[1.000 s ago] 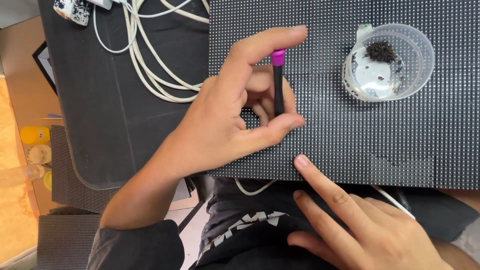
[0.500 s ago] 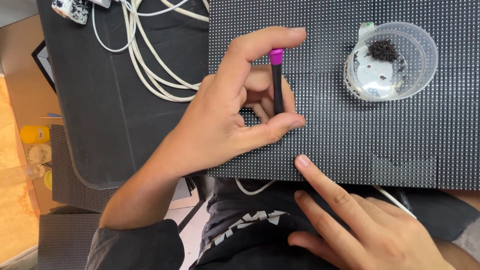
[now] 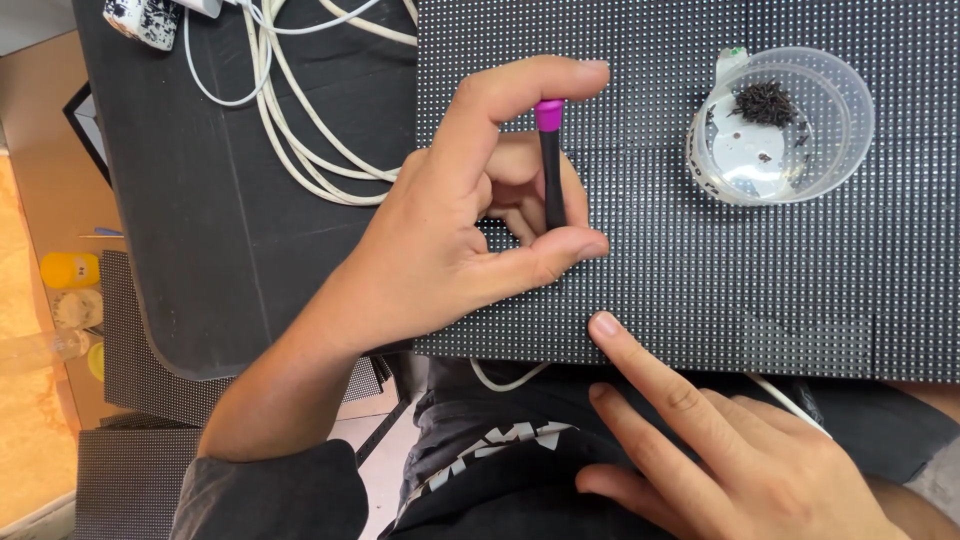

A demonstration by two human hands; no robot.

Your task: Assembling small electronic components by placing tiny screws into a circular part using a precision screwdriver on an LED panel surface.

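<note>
Left hand pinching a slim black tool upright over the dotted panel.

Tool (image 3: 550, 170) is a thin black stick with a magenta cap, held vertical between index fingertip on the cap and thumb at the lower end, tip down on the panel (image 3: 700, 290). My read: that grip is for pressing straight down with fine control. Left hand (image 3: 450, 240) is closed around it, other fingers curled behind as support. Right hand (image 3: 700, 440) is loosely open and holds nothing; its index fingertip rests on the panel's near edge, likely to steady it. Panel is a dark grid of small dots lying flat on a black table (image 3: 230, 230). A clear plastic tub (image 3: 780, 125) sits on the panel to the right, a clump of tiny dark parts inside, within easy reach. White cables (image 3: 300, 130) loop to the left.
</note>
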